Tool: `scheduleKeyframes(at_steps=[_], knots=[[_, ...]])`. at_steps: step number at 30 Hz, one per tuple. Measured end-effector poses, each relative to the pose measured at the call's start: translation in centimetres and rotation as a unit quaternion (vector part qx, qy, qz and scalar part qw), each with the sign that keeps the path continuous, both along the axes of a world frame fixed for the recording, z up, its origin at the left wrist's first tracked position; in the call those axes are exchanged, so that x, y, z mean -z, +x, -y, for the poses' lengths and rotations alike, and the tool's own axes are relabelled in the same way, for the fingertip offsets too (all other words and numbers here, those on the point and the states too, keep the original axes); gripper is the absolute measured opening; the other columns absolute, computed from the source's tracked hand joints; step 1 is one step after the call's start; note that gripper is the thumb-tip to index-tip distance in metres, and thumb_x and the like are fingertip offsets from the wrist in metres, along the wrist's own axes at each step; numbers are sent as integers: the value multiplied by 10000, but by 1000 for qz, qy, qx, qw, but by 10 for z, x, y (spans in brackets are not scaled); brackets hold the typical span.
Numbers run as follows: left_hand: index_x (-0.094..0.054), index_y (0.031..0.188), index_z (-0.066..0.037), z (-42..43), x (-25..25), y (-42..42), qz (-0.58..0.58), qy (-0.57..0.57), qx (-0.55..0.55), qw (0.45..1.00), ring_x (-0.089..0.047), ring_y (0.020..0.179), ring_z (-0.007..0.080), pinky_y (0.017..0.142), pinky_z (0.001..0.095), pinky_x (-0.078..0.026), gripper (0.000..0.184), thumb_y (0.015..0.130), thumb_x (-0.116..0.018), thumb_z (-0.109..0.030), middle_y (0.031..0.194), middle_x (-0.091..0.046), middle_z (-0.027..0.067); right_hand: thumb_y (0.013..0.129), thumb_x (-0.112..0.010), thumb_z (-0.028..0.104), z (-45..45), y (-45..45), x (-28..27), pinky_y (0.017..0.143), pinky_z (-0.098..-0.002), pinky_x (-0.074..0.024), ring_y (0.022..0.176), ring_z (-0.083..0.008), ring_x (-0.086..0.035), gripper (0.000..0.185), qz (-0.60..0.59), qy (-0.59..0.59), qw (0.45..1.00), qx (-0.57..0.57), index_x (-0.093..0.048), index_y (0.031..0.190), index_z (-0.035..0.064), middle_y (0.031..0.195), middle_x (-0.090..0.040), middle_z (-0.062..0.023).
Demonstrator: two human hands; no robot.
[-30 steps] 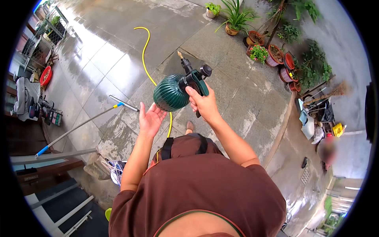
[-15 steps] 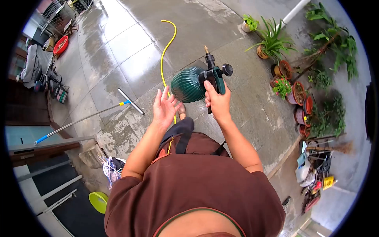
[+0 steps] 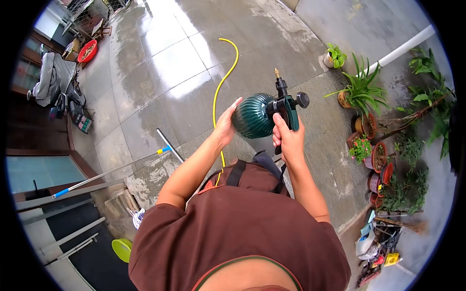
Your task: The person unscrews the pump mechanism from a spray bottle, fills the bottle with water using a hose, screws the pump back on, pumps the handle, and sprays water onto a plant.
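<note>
A dark green ribbed pump spray bottle (image 3: 253,115) is held in front of me, lying on its side with its rounded base to the left. Its black neck carries a brass nozzle tip (image 3: 277,72) pointing away from me and a round pump knob on the right. My right hand (image 3: 291,139) is wrapped round the handle. Against the base rests my left hand (image 3: 226,127), its palm cupping the bottle; most of its fingers are hidden behind it.
A yellow hose (image 3: 215,99) snakes over the wet paved floor. To the left lies a long-handled squeegee (image 3: 116,167), with a parked scooter (image 3: 65,92) farther off. Potted plants (image 3: 361,92) line the right wall. A green basin (image 3: 122,250) is at lower left.
My left hand has gone from open beside the bottle to cupping its base. The bottle and right hand sit a little farther right and lower in view.
</note>
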State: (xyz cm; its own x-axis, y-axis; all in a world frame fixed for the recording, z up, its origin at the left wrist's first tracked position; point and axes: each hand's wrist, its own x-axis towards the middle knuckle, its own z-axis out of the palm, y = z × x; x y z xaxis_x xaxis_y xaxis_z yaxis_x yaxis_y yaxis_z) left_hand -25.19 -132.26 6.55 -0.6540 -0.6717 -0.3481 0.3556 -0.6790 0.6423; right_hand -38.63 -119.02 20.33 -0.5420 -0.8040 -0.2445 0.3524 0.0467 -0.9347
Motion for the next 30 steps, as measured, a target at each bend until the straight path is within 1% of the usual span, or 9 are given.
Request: scheduleKeyframes(at_steps=[3,6,10,13,14,18,25,29,30], knots=[[-464,1450,-98,49,6,-24,-65,101,37,992,-517,1276,222,1106,404,-379,614,991,-466,-506,1394,-551,81,922,-711,198,43,-24,6,400,-209,-342,476,-28,-411,302,15,6,999,-39,-564,1142,53,680,-496,37],[-458,1441,-85,99,14,-46,-169,177,70,967,-523,1296,291,1108,465,-405,750,964,-384,-659,1409,-539,134,921,-710,233,96,-55,8,394,-227,-339,440,-55,-398,234,13,-3,999,-50,-541,940,72,603,-454,24],[-504,1395,-99,154,26,-87,-199,226,42,953,-530,1275,326,1097,525,-401,657,1003,-324,-595,1413,-536,128,941,-681,252,173,-111,16,395,-232,-345,426,-68,-405,241,27,-9,996,-81,-542,831,90,573,-448,19],[-502,1398,-102,192,17,-131,-172,195,7,966,-524,1280,314,1074,526,-420,672,989,-336,-608,1420,-529,117,945,-676,263,234,-152,23,396,-232,-353,425,-70,-411,263,7,-10,996,-85,-544,800,87,573,-452,19],[-531,1373,-141,200,10,-134,-103,221,34,969,-598,1167,291,981,484,-486,671,972,-345,-646,1319,-607,98,944,-677,267,253,-164,24,397,-232,-356,425,-71,-412,270,0,-6,996,-87,-543,797,86,573,-453,19],[-554,1329,-144,251,39,-167,-108,171,46,978,-639,1061,281,854,455,-535,696,962,-313,-685,1260,-639,91,940,-681,284,318,-213,30,398,-236,-365,427,-75,-418,289,-8,6,993,-122,-540,795,79,575,-459,13],[-584,1271,-89,311,38,-197,-57,200,-54,977,-656,971,285,858,420,-532,707,973,-305,-666,1168,-666,138,943,-675,306,404,-253,37,402,-247,-380,432,-84,-426,331,21,56,989,-137,-514,754,87,577,-459,11],[-604,1160,-34,352,61,-211,-119,190,-11,975,-655,911,264,825,404,-535,823,942,-253,-747,1031,-681,155,944,-678,282,459,-265,52,400,-245,-369,425,-80,-414,286,2,43,994,-103,-517,808,90,573,-444,18],[-605,1132,-20,366,65,-216,-135,203,-15,970,-654,892,260,813,400,-537,851,933,-242,-764,994,-680,157,934,-696,231,474,-270,61,385,-244,-349,421,-71,-415,230,4,19,995,-98,-546,939,56,574,-463,15]])
